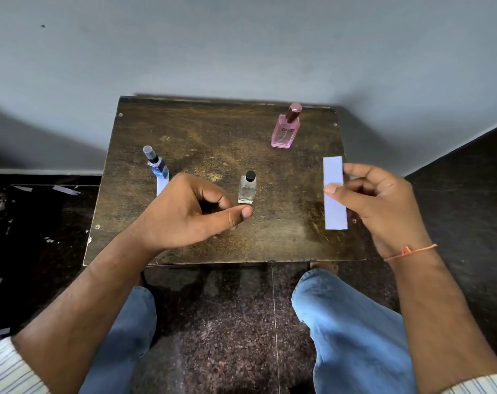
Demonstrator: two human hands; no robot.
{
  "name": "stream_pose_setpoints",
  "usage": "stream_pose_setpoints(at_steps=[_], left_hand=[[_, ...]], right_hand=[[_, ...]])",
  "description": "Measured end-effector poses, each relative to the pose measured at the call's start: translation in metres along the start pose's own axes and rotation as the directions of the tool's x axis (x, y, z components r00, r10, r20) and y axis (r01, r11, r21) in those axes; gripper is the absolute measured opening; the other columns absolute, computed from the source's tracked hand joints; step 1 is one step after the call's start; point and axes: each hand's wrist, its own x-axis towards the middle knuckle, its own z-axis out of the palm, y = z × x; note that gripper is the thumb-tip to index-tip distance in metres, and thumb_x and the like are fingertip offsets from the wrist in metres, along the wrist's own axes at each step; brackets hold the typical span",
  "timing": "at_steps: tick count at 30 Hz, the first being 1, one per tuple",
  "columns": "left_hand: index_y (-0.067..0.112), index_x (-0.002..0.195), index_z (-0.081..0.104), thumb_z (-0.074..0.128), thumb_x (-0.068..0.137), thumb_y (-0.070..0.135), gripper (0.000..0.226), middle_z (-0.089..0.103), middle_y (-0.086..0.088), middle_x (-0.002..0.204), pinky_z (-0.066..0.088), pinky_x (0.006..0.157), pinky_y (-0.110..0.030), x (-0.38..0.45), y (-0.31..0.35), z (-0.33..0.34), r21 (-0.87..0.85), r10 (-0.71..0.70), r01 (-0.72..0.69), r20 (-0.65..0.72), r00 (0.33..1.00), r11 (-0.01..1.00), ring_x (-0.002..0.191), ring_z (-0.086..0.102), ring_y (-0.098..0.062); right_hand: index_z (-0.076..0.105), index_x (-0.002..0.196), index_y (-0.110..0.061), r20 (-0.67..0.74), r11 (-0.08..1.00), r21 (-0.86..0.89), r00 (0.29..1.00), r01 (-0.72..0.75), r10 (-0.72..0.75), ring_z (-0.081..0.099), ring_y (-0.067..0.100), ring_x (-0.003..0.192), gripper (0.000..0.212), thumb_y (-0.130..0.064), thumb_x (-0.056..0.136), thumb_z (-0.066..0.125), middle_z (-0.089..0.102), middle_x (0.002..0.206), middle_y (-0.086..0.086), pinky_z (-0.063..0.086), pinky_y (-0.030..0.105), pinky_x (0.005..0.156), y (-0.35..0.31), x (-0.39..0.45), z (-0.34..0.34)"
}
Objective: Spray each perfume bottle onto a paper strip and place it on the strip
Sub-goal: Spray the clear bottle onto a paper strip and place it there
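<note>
1. Three perfume bottles stand upright on the counter [184, 132]: a flat-sided pink bottle [284, 132] with a glossy dark rose cap at the far right, a small clear glass bottle [247, 190] with a round black cap near the middle, and a slim blue patterned bottle [157, 166] with a clear plastic cap at the left.
2. One pale lavender paper strip [334, 194], a plain flat rectangle, is held above the counter's right edge, its long axis running from near to far and its face turned toward the camera.
3. The right hand [380, 200] holds that strip; the thumb presses on its front face while the curled fingers [361, 173] sit behind it, clamped on the paper.
4. A second strip [162, 186] lies flat under the blue patterned bottle, only its pale near end showing beside the left hand.
5. The left hand [190, 211] hovers just in front of the clear glass bottle, apart from it, its fingers curled in loosely and the thumb stretched toward the bottle, gripping nothing.
6. The counter is a small rectangular board with a worn, mottled brown surface and screw heads at its corners.
7. A thin orange thread [409, 250] circles the right wrist.
8. Blue denim knees [349, 322] show below, over a dark speckled stone floor [227, 336] with paper scraps [66, 190] scattered at the left.
</note>
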Motion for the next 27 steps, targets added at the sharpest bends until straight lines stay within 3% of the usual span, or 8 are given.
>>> stream_pose_setpoints(at_steps=[4, 6, 9, 10, 13, 17, 24, 27], left_hand=[[0.014, 0.077, 0.085, 0.081, 0.091, 0.040, 0.030, 0.080, -0.007, 0.071, 0.053, 0.058, -0.060, 0.001, 0.002, -0.006, -0.112, -0.070, 0.073, 0.032, 0.997, 0.991, 0.063, 0.065, -0.052], [0.013, 0.090, 0.088, 0.086, 0.092, 0.035, 0.022, 0.084, -0.006, 0.081, 0.055, 0.064, -0.064, 0.001, 0.004, -0.009, -0.146, -0.093, 0.102, 0.068, 0.993, 0.984, 0.069, 0.069, -0.051], [0.010, 0.105, 0.087, 0.085, 0.085, 0.026, 0.025, 0.086, 0.000, 0.091, 0.063, 0.071, -0.039, 0.001, 0.007, -0.010, -0.164, -0.145, 0.159, 0.098, 0.985, 0.974, 0.077, 0.080, -0.020], [0.010, 0.107, 0.086, 0.085, 0.085, 0.025, 0.027, 0.086, 0.001, 0.093, 0.064, 0.075, -0.033, 0.001, 0.006, -0.010, -0.156, -0.149, 0.164, 0.107, 0.983, 0.974, 0.083, 0.082, -0.018], [0.010, 0.111, 0.085, 0.083, 0.087, 0.023, 0.027, 0.087, 0.002, 0.102, 0.065, 0.090, -0.032, 0.000, 0.004, -0.008, -0.151, -0.120, 0.142, 0.148, 0.982, 0.978, 0.097, 0.083, -0.020], [0.006, 0.113, 0.084, 0.081, 0.088, 0.014, 0.027, 0.086, 0.002, 0.105, 0.059, 0.081, -0.017, -0.001, 0.002, -0.007, -0.219, -0.122, 0.156, 0.161, 0.979, 0.963, 0.088, 0.079, -0.003], [-0.001, 0.123, 0.077, 0.077, 0.091, 0.009, 0.033, 0.083, -0.003, 0.117, 0.059, 0.092, -0.019, -0.001, -0.002, -0.007, -0.268, -0.078, 0.125, 0.180, 0.981, 0.955, 0.105, 0.079, -0.006], [-0.001, 0.125, 0.075, 0.076, 0.092, 0.009, 0.035, 0.083, -0.006, 0.120, 0.060, 0.096, -0.024, 0.000, -0.003, -0.005, -0.278, -0.038, 0.090, 0.186, 0.982, 0.957, 0.110, 0.080, -0.014]], right_hand=[[0.078, 0.109, -0.017, 0.181, 0.980, 0.194, 0.983, -0.035, 0.000, 0.070, 0.014, 0.078, 0.045, -0.018, 0.066, 0.090, 0.075, 0.074, -0.004, 0.061, 0.028, 0.080, -0.010, -0.014, 0.038], [0.079, 0.105, -0.015, 0.244, 0.970, 0.233, 0.970, -0.062, 0.003, 0.070, 0.015, 0.077, 0.045, -0.022, 0.062, 0.091, 0.075, 0.075, 0.000, 0.061, 0.029, 0.081, -0.013, -0.021, 0.051], [0.080, 0.098, -0.016, 0.295, 0.954, 0.285, 0.955, -0.088, 0.000, 0.072, 0.011, 0.071, 0.038, -0.021, 0.062, 0.089, 0.077, 0.073, -0.001, 0.062, 0.025, 0.074, -0.018, -0.028, 0.063], [0.079, 0.097, -0.015, 0.308, 0.950, 0.296, 0.952, -0.100, 0.004, 0.073, 0.010, 0.069, 0.035, -0.018, 0.063, 0.088, 0.078, 0.073, 0.000, 0.062, 0.024, 0.072, -0.020, -0.030, 0.067], [0.078, 0.093, -0.011, 0.342, 0.946, 0.298, 0.940, -0.125, 0.017, 0.077, 0.014, 0.071, 0.028, -0.014, 0.066, 0.086, 0.081, 0.076, 0.005, 0.063, 0.026, 0.070, -0.025, -0.035, 0.074], [0.079, 0.088, -0.014, 0.372, 0.946, 0.288, 0.928, -0.149, 0.033, 0.079, 0.018, 0.072, 0.025, -0.015, 0.064, 0.088, 0.081, 0.078, 0.008, 0.065, 0.029, 0.071, -0.029, -0.039, 0.082], [0.082, 0.081, -0.019, 0.416, 0.897, 0.362, 0.905, -0.253, 0.087, 0.078, 0.016, 0.069, 0.025, -0.019, 0.057, 0.089, 0.080, 0.075, 0.005, 0.063, 0.030, 0.067, -0.032, -0.042, 0.086], [0.084, 0.081, -0.025, 0.434, 0.892, 0.353, 0.894, -0.281, 0.110, 0.078, 0.016, 0.072, 0.026, -0.023, 0.056, 0.089, 0.081, 0.079, 0.003, 0.058, 0.037, 0.075, -0.032, -0.041, 0.085]])
